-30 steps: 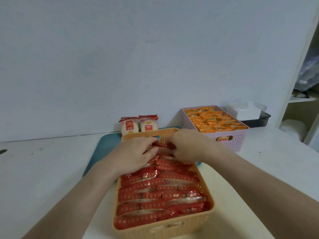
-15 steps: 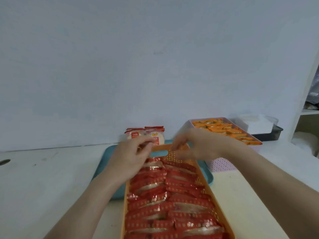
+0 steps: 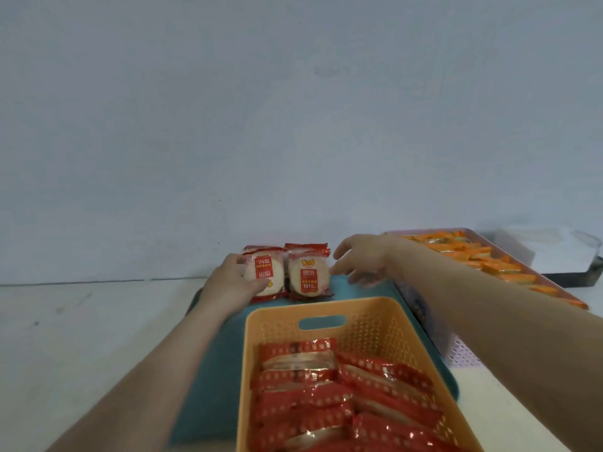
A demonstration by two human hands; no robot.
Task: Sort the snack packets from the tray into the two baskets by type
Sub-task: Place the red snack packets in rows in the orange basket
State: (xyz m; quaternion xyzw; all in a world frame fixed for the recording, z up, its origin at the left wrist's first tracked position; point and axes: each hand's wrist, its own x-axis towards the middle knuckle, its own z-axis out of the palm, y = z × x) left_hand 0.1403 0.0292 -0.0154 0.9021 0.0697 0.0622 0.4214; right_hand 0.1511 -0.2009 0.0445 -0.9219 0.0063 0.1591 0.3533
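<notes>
Head view, table scene. L hand point(image 3: 230, 283) reaches to the far end of the teal tray point(image 3: 212, 370) and grips the left rice-cracker pkt point(image 3: 266, 272), fingers curled round its left edge. This pkt stands upright w/ its red label upside down. The right rice-cracker pkt point(image 3: 306, 277) stands upright just beside it, label right way up; whether the two touch can't be told. Both pkts are at the tray's far end, close to the wall point(image 3: 293, 125). R hand point(image 3: 362, 262) hovers just right of the right pkt w/ fingers spread, holding nothing; contact w/ that pkt can't be told. Near centre, the orange basket point(image 3: 326, 308) sits over the tray, handle slot on its far wall, holding red snack pkts point(image 3: 326, 389) in overlapping rows. At right, the lilac basket point(image 3: 463, 357), partly hidden behind the R forearm, holds orange snack pkts point(image 3: 483, 259). At far right, a clear container point(image 3: 561, 249) sits on a dark tray point(image 3: 571, 277), blurred. All rest on a white table point(image 3: 65, 337).
</notes>
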